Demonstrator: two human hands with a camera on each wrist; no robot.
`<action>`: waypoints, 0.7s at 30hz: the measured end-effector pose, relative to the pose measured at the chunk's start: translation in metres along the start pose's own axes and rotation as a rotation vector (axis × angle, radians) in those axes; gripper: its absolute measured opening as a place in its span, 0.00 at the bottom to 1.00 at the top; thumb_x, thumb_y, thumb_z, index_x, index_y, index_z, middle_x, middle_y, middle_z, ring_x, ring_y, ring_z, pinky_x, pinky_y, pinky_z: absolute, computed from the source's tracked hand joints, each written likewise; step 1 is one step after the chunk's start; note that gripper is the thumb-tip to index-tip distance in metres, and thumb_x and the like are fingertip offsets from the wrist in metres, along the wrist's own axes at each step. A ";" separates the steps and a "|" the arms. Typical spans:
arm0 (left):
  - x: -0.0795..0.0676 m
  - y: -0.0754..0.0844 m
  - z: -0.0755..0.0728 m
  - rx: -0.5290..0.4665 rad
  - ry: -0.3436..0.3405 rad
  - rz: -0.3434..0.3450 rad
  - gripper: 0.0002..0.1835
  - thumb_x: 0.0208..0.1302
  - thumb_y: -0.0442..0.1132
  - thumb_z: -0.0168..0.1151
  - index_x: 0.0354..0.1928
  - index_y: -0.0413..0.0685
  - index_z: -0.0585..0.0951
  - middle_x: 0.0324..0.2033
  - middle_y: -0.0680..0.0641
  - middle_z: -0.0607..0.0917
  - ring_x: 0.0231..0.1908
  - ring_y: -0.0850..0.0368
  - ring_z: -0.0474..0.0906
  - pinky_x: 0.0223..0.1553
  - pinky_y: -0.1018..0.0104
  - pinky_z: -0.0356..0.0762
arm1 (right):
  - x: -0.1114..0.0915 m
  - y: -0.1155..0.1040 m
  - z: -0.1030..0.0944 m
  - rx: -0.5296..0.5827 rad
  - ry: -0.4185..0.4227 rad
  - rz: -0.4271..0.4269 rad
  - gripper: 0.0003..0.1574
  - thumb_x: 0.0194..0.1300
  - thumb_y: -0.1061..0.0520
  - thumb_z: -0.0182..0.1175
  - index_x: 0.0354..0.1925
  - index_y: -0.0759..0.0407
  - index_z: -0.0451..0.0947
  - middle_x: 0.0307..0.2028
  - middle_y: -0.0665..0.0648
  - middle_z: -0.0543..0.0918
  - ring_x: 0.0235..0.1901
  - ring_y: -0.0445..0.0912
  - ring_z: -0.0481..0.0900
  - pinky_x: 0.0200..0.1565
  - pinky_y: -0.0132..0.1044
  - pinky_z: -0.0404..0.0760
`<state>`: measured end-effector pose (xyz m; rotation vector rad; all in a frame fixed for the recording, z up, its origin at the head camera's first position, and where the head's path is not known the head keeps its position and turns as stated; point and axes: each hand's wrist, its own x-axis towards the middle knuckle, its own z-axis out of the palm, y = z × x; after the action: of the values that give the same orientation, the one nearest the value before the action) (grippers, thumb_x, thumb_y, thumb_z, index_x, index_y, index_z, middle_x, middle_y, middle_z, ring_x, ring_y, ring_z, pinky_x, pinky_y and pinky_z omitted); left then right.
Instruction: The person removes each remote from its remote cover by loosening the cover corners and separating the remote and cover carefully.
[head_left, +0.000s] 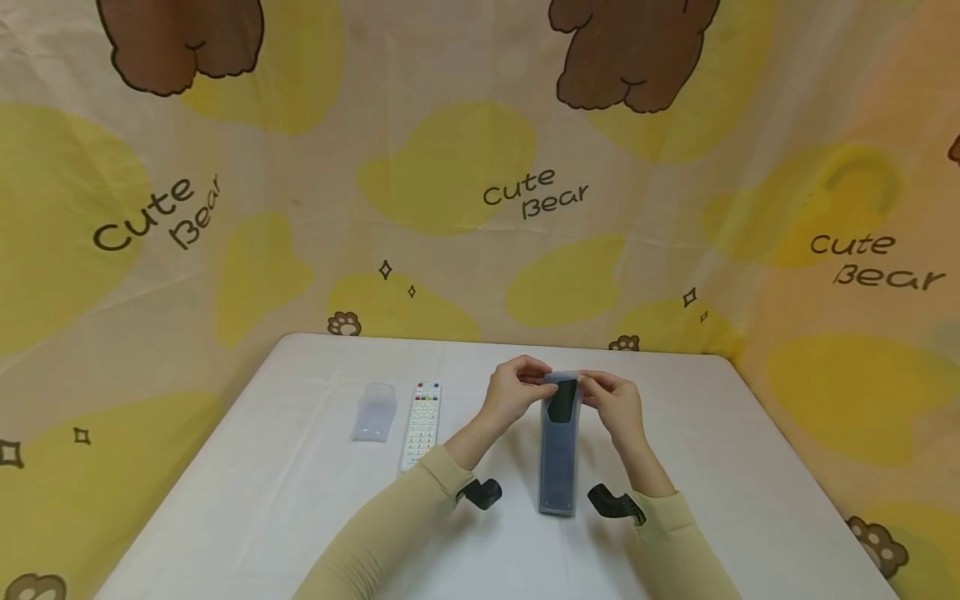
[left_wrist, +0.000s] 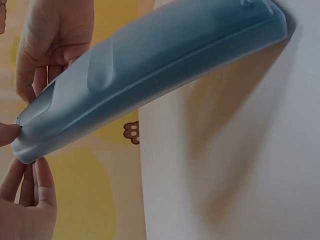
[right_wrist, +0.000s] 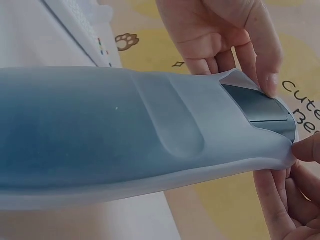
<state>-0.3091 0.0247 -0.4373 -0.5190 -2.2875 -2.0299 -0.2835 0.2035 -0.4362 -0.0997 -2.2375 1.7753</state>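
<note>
A dark remote control [head_left: 562, 402] sits inside a translucent bluish sleeve [head_left: 557, 467], its bare dark end showing through an opening near the top. The sleeve is tilted up off the white table, with its lower end at or close to the surface. My left hand [head_left: 516, 392] pinches the upper left edge of the sleeve, the thumb beside the opening. On the other side, my right hand [head_left: 615, 404] pinches the upper right edge. In the right wrist view, the left thumb presses the rim by the remote's dark end [right_wrist: 262, 110]. The remote's other face is hidden.
A white remote control [head_left: 423, 421] with several small buttons lies left of the hands, partly behind the left forearm. Beyond it lies a small translucent pouch [head_left: 374, 414]. The white table [head_left: 262, 500] ends at a patterned cloth wall [head_left: 450, 167].
</note>
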 end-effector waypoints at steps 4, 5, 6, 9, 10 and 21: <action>0.001 -0.001 0.000 0.031 0.014 0.025 0.11 0.50 0.35 0.71 0.38 0.46 0.84 0.35 0.47 0.86 0.34 0.60 0.83 0.37 0.69 0.83 | 0.000 0.000 -0.001 0.003 0.002 -0.006 0.19 0.65 0.55 0.60 0.46 0.70 0.81 0.39 0.64 0.85 0.27 0.35 0.83 0.36 0.28 0.83; 0.001 -0.001 0.000 0.040 0.015 0.032 0.11 0.50 0.35 0.71 0.38 0.47 0.85 0.35 0.47 0.86 0.34 0.61 0.83 0.36 0.70 0.83 | 0.000 0.000 -0.001 0.003 0.002 -0.009 0.19 0.65 0.55 0.60 0.46 0.70 0.81 0.39 0.64 0.85 0.27 0.35 0.83 0.36 0.28 0.83; 0.002 0.000 0.001 0.052 0.015 0.041 0.10 0.50 0.34 0.70 0.38 0.47 0.85 0.34 0.47 0.86 0.33 0.61 0.83 0.36 0.70 0.83 | 0.000 0.000 -0.001 0.003 0.003 -0.010 0.19 0.65 0.55 0.60 0.46 0.70 0.81 0.39 0.64 0.85 0.27 0.35 0.83 0.36 0.28 0.83; 0.001 0.001 0.001 0.082 0.015 0.070 0.09 0.50 0.34 0.69 0.36 0.47 0.85 0.32 0.48 0.86 0.31 0.62 0.83 0.33 0.71 0.83 | 0.000 0.000 -0.001 -0.003 0.005 -0.010 0.19 0.65 0.55 0.60 0.46 0.70 0.81 0.39 0.64 0.85 0.27 0.35 0.83 0.36 0.28 0.83; 0.001 0.002 0.001 0.094 0.016 0.082 0.09 0.49 0.33 0.68 0.36 0.47 0.85 0.32 0.48 0.86 0.30 0.63 0.83 0.32 0.71 0.82 | 0.000 -0.001 -0.001 -0.004 0.006 -0.009 0.19 0.65 0.55 0.60 0.46 0.69 0.81 0.39 0.64 0.85 0.27 0.35 0.83 0.36 0.28 0.83; 0.001 0.003 0.002 0.163 0.088 0.169 0.08 0.49 0.32 0.66 0.33 0.48 0.86 0.28 0.48 0.87 0.26 0.65 0.82 0.30 0.73 0.81 | -0.001 -0.002 -0.001 -0.004 0.015 -0.005 0.20 0.64 0.53 0.61 0.46 0.67 0.81 0.42 0.63 0.85 0.29 0.33 0.83 0.37 0.27 0.83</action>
<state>-0.3086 0.0269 -0.4344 -0.5782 -2.2480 -1.7377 -0.2825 0.2034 -0.4338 -0.1071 -2.2296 1.7615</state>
